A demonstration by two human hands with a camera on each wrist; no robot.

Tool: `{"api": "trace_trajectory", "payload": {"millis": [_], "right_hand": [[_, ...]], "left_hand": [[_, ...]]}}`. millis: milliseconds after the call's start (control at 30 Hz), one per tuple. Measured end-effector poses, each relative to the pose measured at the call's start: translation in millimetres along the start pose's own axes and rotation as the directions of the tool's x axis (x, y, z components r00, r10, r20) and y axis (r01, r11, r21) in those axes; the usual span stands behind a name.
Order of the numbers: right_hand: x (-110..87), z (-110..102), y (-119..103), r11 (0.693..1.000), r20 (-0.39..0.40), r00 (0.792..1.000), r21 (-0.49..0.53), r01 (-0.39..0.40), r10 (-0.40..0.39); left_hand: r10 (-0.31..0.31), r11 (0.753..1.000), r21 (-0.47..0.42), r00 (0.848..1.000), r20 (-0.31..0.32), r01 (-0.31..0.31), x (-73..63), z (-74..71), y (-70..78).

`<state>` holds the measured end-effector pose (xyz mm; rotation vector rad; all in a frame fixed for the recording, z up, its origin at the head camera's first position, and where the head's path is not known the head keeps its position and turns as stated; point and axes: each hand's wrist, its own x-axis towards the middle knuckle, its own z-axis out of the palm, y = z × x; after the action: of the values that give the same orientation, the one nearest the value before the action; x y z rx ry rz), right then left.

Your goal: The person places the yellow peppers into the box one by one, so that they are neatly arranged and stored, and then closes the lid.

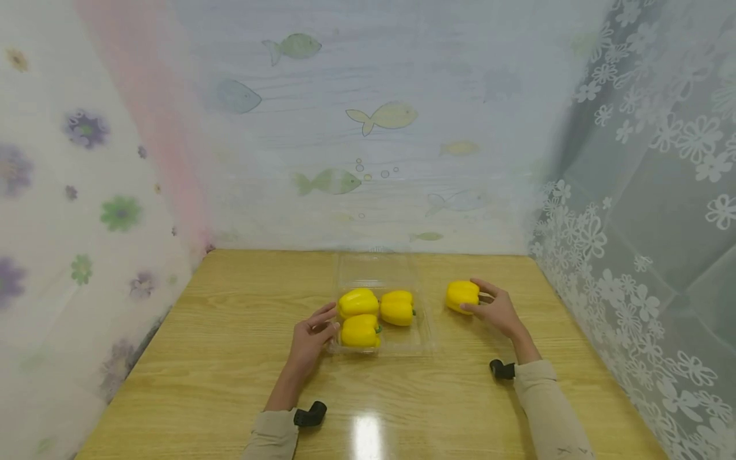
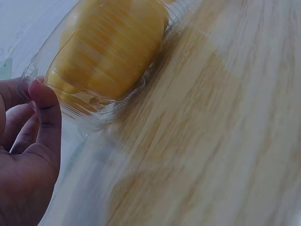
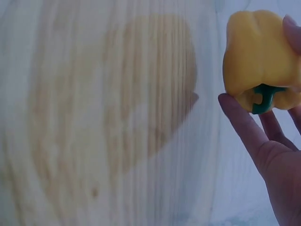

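Note:
My left hand [image 1: 307, 342] pinches the left rim of a clear plastic clamshell box [image 1: 422, 342] between thumb and fingers. Inside the box lie three yellow bell peppers: one at the upper left [image 1: 358, 303], one at the lower left [image 1: 359, 331] and one on the right [image 1: 397, 308]. The left wrist view shows the thumb [image 2: 44, 96] on the box's edge, with yellow showing through the ribbed wall. To the right of the box, my right hand [image 1: 499, 312] holds another yellow bell pepper [image 1: 462, 297] by its sides. Its green stem [image 3: 266, 98] faces the palm.
The box's lid [image 1: 375, 268] is raised behind its base. Everything is on a wooden table [image 1: 241, 319]. A curtain with fish [image 1: 393, 115] hangs at the back, and flowered curtains [image 1: 121, 211] flank both sides. Each wrist carries a black camera mount [image 1: 310, 414].

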<state>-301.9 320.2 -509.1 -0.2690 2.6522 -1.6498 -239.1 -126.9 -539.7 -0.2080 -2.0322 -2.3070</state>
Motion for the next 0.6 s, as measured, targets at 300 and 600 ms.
{"api": "trace_trajectory", "payload": {"millis": [300, 600], "right_hand": [[-1.9, 1.3, -3.7, 0.994, 0.034, 0.999, 0.106, 0.03, -0.034], [0.0, 11.9, -6.9, 0.982, -0.013, 0.992, 0.141, 0.124, -0.124]], "left_hand": [[-0.012, 1.0, -0.004, 1.0, -0.008, 0.012, 0.9, -0.2, -0.6], [0.004, 1.0, 0.01, 1.0, 0.001, -0.004, 0.4, -1.5, -2.2]]}}
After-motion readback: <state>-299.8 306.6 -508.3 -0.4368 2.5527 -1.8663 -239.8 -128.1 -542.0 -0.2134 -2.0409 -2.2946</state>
